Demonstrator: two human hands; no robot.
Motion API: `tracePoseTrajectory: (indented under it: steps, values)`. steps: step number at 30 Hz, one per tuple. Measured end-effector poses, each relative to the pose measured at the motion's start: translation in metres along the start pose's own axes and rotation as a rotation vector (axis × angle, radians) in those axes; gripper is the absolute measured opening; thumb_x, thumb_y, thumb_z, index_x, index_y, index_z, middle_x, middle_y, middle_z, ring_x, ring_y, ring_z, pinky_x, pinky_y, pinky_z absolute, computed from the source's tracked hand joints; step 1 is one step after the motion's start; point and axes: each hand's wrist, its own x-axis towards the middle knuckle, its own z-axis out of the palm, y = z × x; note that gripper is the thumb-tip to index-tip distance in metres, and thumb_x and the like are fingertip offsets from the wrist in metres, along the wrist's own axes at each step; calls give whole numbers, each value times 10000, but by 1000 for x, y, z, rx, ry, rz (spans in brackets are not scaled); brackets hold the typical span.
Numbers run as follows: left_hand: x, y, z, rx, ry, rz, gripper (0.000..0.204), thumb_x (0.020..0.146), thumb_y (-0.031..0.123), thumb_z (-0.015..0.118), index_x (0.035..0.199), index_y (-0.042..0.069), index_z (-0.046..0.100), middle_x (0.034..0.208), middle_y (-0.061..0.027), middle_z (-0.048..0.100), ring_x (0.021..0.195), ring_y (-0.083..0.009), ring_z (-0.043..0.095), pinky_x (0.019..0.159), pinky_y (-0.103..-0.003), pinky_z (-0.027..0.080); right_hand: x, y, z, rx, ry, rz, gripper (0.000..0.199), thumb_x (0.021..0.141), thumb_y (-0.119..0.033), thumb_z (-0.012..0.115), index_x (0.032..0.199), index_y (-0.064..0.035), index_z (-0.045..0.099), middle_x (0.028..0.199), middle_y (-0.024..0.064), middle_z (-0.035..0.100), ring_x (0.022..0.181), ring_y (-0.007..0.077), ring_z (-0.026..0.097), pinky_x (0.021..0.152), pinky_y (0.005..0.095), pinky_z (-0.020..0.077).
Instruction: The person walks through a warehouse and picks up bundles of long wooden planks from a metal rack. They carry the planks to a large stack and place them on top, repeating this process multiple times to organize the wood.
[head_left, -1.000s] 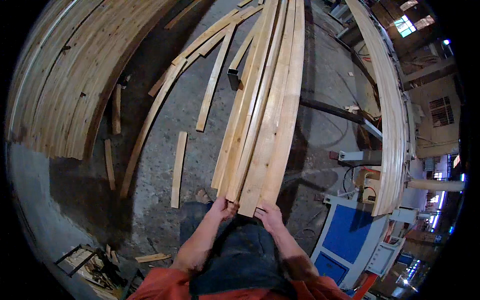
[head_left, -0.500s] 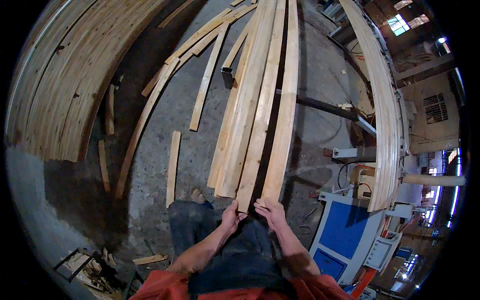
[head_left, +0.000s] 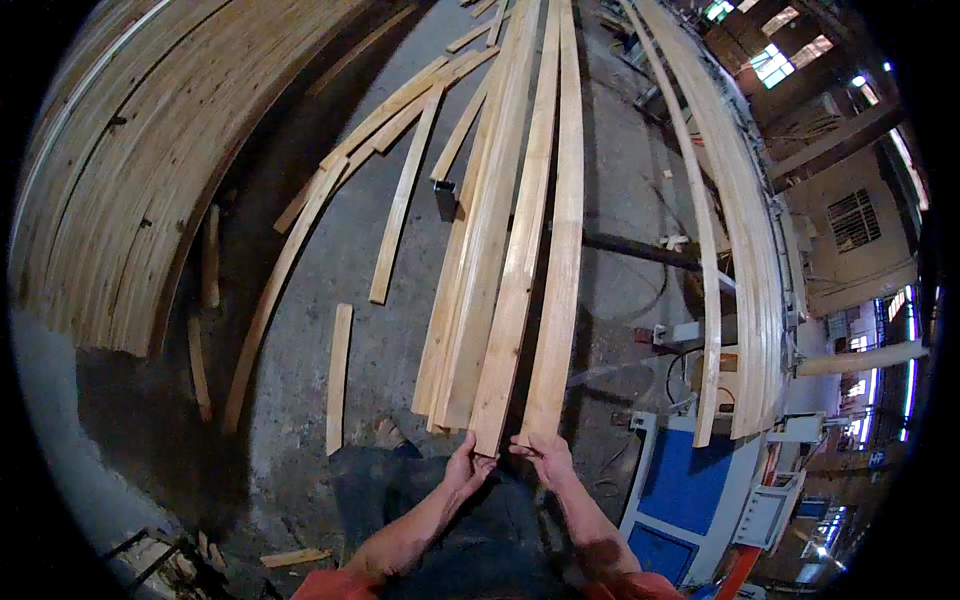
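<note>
Gripping plank ends: our left hand [head_left: 466, 466] curled around middle plank [head_left: 520, 250], right hand [head_left: 546, 458] closed on outer plank [head_left: 560, 250].

Left hand [head_left: 466, 468] gripped one long plank [head_left: 520, 250] end, right hand [head_left: 545, 457] held neighbouring plank [head_left: 560, 260], blue machine [head_left: 690, 490] right of planks

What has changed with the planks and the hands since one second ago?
The held planks have spread apart: the rightmost plank now lies separate, with a dark gap beside it. The right hand moved to that plank's end; the left hand holds the end of the next plank. The loose boards on the floor and the left stack stayed the same.
</note>
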Motion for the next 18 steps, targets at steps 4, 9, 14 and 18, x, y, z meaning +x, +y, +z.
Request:
tracePoseTrajectory:
  steps: [4,9,14,18]
  values:
    - [3,-5,-2,-33,-106,-97,435,982,493,521,1196,121,595,1014,-60,673,838,-244,615,680,-372,492,-2,8,-16,-159,171,-39,311,933,-130,629,1168,65,571,1003,158,668,834,267,703,734,388,575]
    - [16,-3,-7,-124,-219,-235,409,984,495,511,1175,147,607,958,-40,681,706,-220,594,614,-339,458,13,34,-4,-260,284,-281,253,943,-129,625,1131,36,587,942,105,650,793,200,669,654,338,587]
    - [9,8,-24,-141,-101,-334,372,1001,447,509,1076,97,611,868,-49,685,642,-198,613,594,-325,530,22,54,32,-517,215,-272,266,957,-172,619,1127,32,601,937,91,659,787,166,644,662,311,552]
    - [13,14,-45,-204,-161,-314,339,997,403,537,996,72,610,837,-51,679,653,-174,623,592,-309,545,17,59,74,-588,136,-191,324,955,-239,621,1154,14,582,932,82,659,804,151,635,698,293,516]
